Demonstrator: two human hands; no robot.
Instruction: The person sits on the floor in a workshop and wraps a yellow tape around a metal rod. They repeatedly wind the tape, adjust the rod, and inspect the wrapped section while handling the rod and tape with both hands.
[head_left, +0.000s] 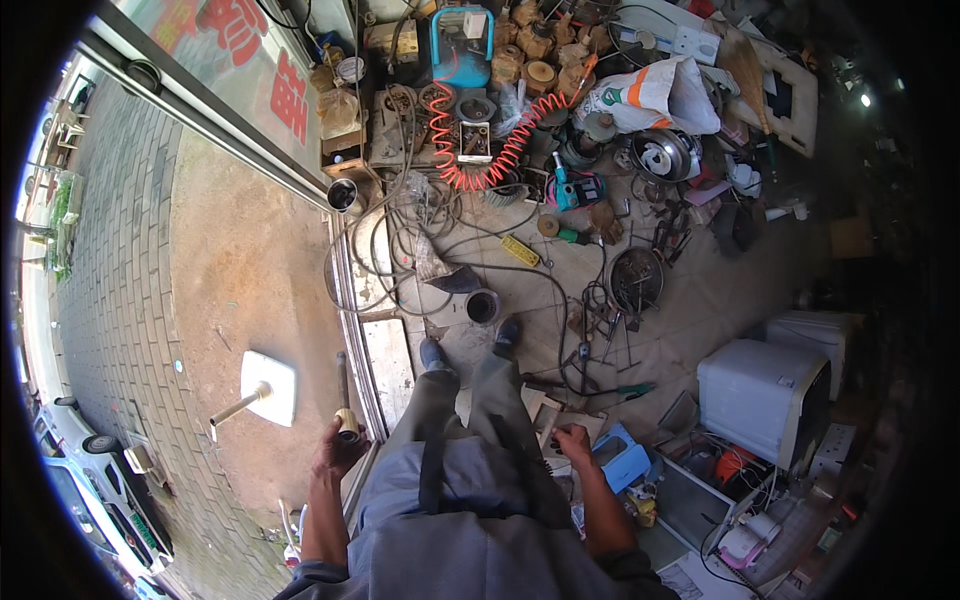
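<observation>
My left hand (341, 448) is wrapped around a rod-like part (343, 390) with a dark, narrow shaft and a pale yellowish, thicker end. It points away from me, above the doorway's metal track (356, 330). My right hand (574, 444) hangs beside my right thigh with the fingers curled; whether it holds something small cannot be made out. Below that hand lie a wooden frame (546, 409) and a light blue plastic part (621, 457). In front of my shoes stands a dark round metal cup (482, 307), with a grey cloth (442, 270) just behind it.
Outside the door, a white square plate with a pipe (274, 386) lies on bare ground. A loose hose (375, 281) and black cables (564, 330) cross the tiled floor. A pan of metal bits (636, 279), a yellow block (520, 250) and a white appliance housing (757, 397) are to the right.
</observation>
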